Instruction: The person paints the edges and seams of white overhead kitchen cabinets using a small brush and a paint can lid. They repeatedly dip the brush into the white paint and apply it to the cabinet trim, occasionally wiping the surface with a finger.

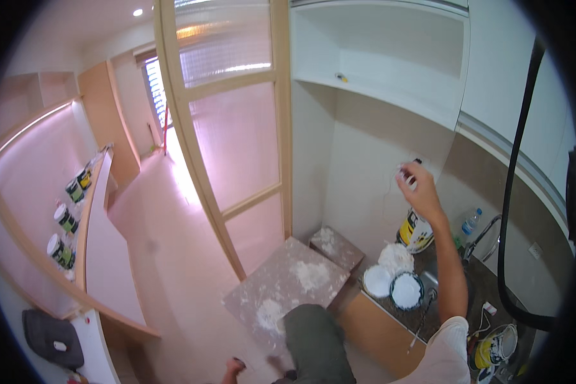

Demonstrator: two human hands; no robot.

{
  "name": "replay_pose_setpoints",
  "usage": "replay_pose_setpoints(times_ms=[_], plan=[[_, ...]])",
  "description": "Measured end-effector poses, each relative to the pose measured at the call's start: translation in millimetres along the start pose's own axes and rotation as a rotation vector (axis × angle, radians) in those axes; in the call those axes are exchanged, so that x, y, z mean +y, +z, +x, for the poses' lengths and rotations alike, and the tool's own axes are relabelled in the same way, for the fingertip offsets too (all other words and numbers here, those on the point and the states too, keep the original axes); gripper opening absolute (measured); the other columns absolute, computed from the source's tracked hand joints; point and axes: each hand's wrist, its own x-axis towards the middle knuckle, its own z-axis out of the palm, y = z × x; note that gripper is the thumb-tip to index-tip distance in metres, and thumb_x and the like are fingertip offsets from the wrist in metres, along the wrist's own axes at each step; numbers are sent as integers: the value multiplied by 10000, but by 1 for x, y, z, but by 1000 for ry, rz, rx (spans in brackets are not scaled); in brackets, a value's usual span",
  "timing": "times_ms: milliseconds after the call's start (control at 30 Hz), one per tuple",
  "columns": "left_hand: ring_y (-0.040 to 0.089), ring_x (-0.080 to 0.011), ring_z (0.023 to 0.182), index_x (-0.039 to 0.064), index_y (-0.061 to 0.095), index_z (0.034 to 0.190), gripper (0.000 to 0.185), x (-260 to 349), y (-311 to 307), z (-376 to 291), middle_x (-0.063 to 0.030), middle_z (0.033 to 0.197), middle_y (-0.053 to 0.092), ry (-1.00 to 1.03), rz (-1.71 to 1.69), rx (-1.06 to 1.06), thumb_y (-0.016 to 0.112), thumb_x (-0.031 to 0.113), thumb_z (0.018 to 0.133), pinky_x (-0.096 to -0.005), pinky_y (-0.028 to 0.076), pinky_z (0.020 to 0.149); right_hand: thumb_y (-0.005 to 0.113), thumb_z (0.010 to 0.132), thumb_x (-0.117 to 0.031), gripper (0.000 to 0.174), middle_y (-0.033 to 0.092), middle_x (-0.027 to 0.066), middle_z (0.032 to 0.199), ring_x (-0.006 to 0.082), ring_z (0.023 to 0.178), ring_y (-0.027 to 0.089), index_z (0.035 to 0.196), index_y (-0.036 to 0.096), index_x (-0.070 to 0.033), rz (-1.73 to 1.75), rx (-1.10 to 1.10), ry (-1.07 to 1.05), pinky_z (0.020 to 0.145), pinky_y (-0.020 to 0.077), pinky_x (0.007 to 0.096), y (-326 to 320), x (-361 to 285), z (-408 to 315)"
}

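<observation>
My right hand (416, 188) is raised in front of the pale wall above the countertop, thumb and fingers bent close together. A small dark piece (417, 162) shows just behind its knuckles, and a thin line (386, 197) runs down beside the fingers. Whether the fingers grip either cannot be made out. Low at the bottom edge, my left hand (233, 368) is curled around a small dark object (240, 361), mostly hidden. Below my right forearm stand a yellow-and-white paint bucket (415, 233), an open tub of white paste (407, 291) and a white lid (377, 281).
White-smeared boards (293, 283) lie around my leg (314, 341). A framed glass partition (235, 144) rises at left. The counter (425, 319) holds a faucet (482, 235), a water bottle (471, 222) and another bucket (492, 348). Paint cans (61, 252) line a shelf. A black strap (509, 192) hangs right.
</observation>
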Motion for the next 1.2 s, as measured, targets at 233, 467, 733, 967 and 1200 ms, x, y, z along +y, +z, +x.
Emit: replay_pose_setpoints(times_ms=[233,467,733,967,1200], plan=[[541,-430,1140,-38,535,1258,494,328,-276,-14,-262,1268,492,1037,-560,675,601,-21,769,-452,446,1000,681,859,-184,272,666,138,930,233,810,624,1050,668,10,-96,149,-66,705,495,350,33,59,163],[545,-372,932,10,608,1154,402,576,-454,-167,-217,1053,505,1580,-124,1199,642,-25,755,-412,473,802,615,905,-451,527,624,251,1056,398,992,614,1252,592,-55,-531,190,100,836,495,464,155,141,360],[490,-296,821,10,640,912,194,571,-519,-219,-167,944,483,1513,-250,1036,675,-4,721,-386,429,730,672,847,-325,353,583,168,1012,371,904,621,1120,644,-103,-451,-68,347,821,495,489,182,161,404],[498,-289,873,33,659,1119,391,895,-592,-461,-163,980,473,1912,-436,846,701,-19,734,-377,429,745,712,800,-201,286,601,178,966,323,795,648,984,650,9,-269,227,490,702,539,438,180,153,419],[467,-258,835,112,645,1212,443,1071,-606,-551,-111,938,462,2158,-13,859,746,66,783,-382,409,734,621,944,-181,222,589,112,789,190,654,598,894,602,34,-20,648,528,603,500,313,122,75,418]])
